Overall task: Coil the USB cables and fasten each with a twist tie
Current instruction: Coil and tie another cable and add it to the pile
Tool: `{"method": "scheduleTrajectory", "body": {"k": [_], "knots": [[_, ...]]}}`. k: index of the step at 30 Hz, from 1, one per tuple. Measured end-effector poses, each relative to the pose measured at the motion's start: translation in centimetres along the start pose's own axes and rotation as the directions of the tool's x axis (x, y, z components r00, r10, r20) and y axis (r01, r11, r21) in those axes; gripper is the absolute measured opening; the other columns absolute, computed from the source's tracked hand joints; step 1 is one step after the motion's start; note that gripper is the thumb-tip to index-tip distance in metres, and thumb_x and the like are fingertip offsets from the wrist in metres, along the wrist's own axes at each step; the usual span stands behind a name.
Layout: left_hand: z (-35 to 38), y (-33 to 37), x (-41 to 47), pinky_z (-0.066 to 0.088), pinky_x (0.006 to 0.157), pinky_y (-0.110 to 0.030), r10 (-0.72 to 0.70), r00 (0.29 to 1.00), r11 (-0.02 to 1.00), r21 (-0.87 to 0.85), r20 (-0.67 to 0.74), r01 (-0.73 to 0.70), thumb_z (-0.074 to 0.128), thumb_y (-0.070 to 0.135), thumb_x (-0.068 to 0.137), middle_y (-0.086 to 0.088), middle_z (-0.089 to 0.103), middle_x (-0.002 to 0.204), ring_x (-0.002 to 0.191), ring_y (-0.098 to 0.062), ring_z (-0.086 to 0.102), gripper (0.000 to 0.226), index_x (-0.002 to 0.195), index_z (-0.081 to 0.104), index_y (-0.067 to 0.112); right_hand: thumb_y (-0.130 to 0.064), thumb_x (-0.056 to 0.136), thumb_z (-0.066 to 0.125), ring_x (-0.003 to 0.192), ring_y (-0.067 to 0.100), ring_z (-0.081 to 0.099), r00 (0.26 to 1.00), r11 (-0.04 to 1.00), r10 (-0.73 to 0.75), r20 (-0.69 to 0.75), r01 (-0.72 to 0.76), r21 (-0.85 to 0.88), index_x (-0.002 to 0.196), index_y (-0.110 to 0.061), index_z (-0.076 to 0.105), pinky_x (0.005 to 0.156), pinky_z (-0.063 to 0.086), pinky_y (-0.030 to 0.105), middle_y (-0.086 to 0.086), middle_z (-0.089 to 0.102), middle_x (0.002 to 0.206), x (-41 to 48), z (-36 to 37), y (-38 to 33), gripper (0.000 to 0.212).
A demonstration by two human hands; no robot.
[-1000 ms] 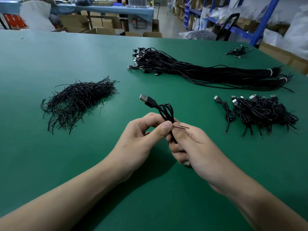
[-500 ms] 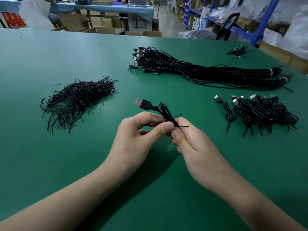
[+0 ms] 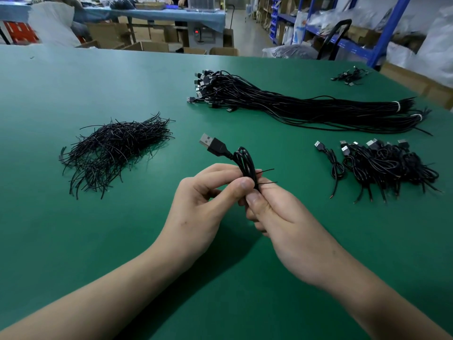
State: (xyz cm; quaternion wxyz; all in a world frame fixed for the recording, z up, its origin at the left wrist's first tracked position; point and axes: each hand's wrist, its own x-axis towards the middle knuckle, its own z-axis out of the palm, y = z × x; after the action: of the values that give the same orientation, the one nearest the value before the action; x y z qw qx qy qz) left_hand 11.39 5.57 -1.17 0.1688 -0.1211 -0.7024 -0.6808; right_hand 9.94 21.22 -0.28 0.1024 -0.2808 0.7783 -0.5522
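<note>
Coil point(image 3: 245, 161) juts above left hand point(image 3: 203, 209), right hand point(image 3: 289, 229).

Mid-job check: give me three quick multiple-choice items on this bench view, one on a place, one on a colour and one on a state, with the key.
1. On which part of the table does the tie pile lie?
A) right
B) left
C) far right corner

2. What colour is the table?
A) white
B) blue
C) green

3. How is the held cable?
A) coiled, pinched by the left hand and right hand
B) stretched out straight
C) lying loose in a box

Key:
1 B: the pile lies left of both hands.
2 C: the whole top is green.
3 A: both thumbs press on the loops, and the ends of a tie stick out to the right.
</note>
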Motion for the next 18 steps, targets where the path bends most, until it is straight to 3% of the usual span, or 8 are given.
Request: {"method": "scheduleTrajectory", "body": {"k": [2,4,6,8,11,13,15,18], "knots": [[0.0,0.1,0.0,0.048,0.071,-0.019,-0.012,1.0,0.999,-0.049,0.01,0.012,0.068,0.026,0.086,0.009,0.07,0.09,0.077,-0.006,0.061,0.027,0.099,0.078,0.005,-0.046,0.101,0.033,0.07,-0.003,0.052,1.0,0.998,-0.022,0.022,0.023,-0.052,0.1,-0.054,0.055,0.067,0.039,0.02,-0.03,0.055,0.074,-0.3,-0.3,-0.5,0.024],[0.0,0.2,-0.1,0.052,0.073,-0.024,-0.038,0.999,0.996,-0.079,0.012,0.038,0.071,0.023,0.085,0.005,0.071,0.093,0.083,-0.01,0.064,0.02,0.096,0.08,0.009,-0.047,0.101,0.031,0.085,-0.004,0.058,0.999,0.979,-0.035,0.016,0.037,-0.202,0.105,-0.054,0.053,0.074,0.045,0.019,-0.032,0.061,0.087,-0.6,-0.6,-0.9,0.023],[-0.1,0.1,-0.2,0.053,0.084,-0.046,-0.056,0.998,0.997,-0.061,-0.013,0.055,0.073,0.021,0.084,-0.001,0.074,0.099,0.096,-0.025,0.067,0.014,0.095,0.081,0.019,-0.048,0.099,0.029,0.085,0.006,0.06,0.998,0.924,-0.062,-0.006,0.055,-0.378,0.111,-0.041,0.052,0.076,0.05,0.036,-0.017,0.064,0.09,-0.9,-0.7,-1.2,0.026],[-0.1,0.1,-0.2,0.046,0.091,-0.059,-0.042,0.999,0.999,-0.035,-0.02,0.042,0.073,0.02,0.085,-0.001,0.074,0.099,0.104,-0.033,0.064,0.014,0.097,0.081,0.022,-0.046,0.096,0.03,0.078,0.012,0.057,0.996,0.913,-0.089,-0.024,0.072,-0.403,0.106,-0.036,0.051,0.07,0.048,0.042,-0.01,0.061,0.083,-1.0,-0.6,-1.3,0.025],[-0.1,0.4,-0.1,0.048,0.088,-0.05,-0.026,0.999,0.999,-0.033,-0.021,0.025,0.073,0.026,0.085,0.003,0.072,0.097,0.099,-0.021,0.065,0.015,0.095,0.081,0.018,-0.039,0.095,0.033,0.081,0.022,0.056,1.0,0.994,-0.007,-0.001,0.007,-0.11,0.11,-0.036,0.057,0.079,0.051,0.045,-0.003,0.062,0.083,-0.7,-0.4,-1.7,0.029],[-0.1,0.5,0.1,0.051,0.084,-0.033,-0.025,0.999,0.998,-0.065,-0.023,0.023,0.073,0.022,0.087,0.003,0.072,0.095,0.095,-0.012,0.065,0.012,0.093,0.08,0.013,-0.034,0.094,0.033,0.065,0.018,0.042,0.998,0.982,0.044,0.043,-0.051,0.182,0.098,-0.034,0.064,0.064,0.043,0.031,-0.006,0.046,0.07,-0.3,-0.4,-1.6,0.031],[0.0,0.5,0.1,0.05,0.084,-0.022,-0.012,1.0,0.997,-0.081,-0.028,0.01,0.069,0.021,0.088,0.002,0.07,0.093,0.09,-0.009,0.064,0.016,0.091,0.078,0.009,-0.034,0.094,0.036,0.062,0.01,0.029,0.993,0.925,0.09,0.08,-0.113,0.363,0.1,-0.01,0.058,0.058,0.03,0.025,-0.006,0.035,0.068,0.1,-0.4,-1.4,0.033],[0.1,0.8,0.2,0.046,0.077,-0.017,-0.015,0.999,0.995,-0.1,-0.033,0.011,0.069,0.026,0.087,0.002,0.064,0.085,0.081,-0.006,0.059,0.025,0.088,0.076,0.002,-0.036,0.098,0.041,0.062,0.009,0.03,0.977,0.823,0.125,0.175,-0.2,0.531,0.126,0.01,0.046,0.053,0.028,0.021,-0.007,0.043,0.068,0.3,-0.7,-0.9,0.054]]}}
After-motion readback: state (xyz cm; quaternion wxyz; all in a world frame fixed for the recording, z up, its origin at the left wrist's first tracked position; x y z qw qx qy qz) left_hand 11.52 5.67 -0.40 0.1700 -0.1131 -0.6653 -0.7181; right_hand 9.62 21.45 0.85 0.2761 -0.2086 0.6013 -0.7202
